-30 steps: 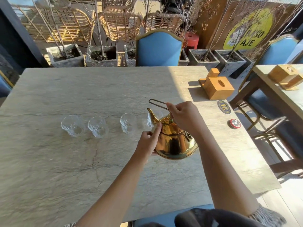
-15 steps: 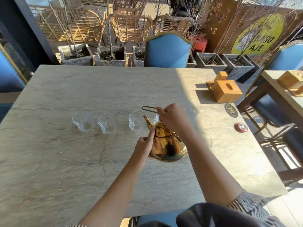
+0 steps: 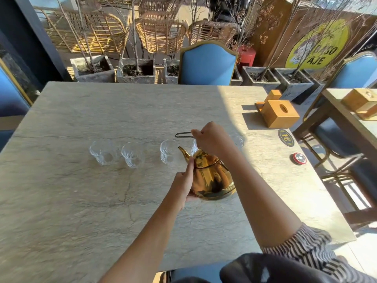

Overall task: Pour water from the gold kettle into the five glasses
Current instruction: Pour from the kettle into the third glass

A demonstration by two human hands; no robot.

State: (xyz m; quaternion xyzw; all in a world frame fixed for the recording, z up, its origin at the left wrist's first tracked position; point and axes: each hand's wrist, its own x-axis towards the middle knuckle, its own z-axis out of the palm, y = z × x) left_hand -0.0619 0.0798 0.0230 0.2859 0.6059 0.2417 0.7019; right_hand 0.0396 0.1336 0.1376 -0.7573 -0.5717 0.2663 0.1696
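The kettle (image 3: 212, 176) is held tilted above the table (image 3: 81, 201), spout at 11 o'clock toward the third glass (image 3: 168, 152). The right hand (image 3: 212, 137) grips its wire handle (image 3: 182, 134) at 12 o'clock. The left hand (image 3: 183, 184) cups the body at 9 o'clock, forefinger extended along it. Two glasses (image 3: 104, 152) stand farther toward 9 o'clock.
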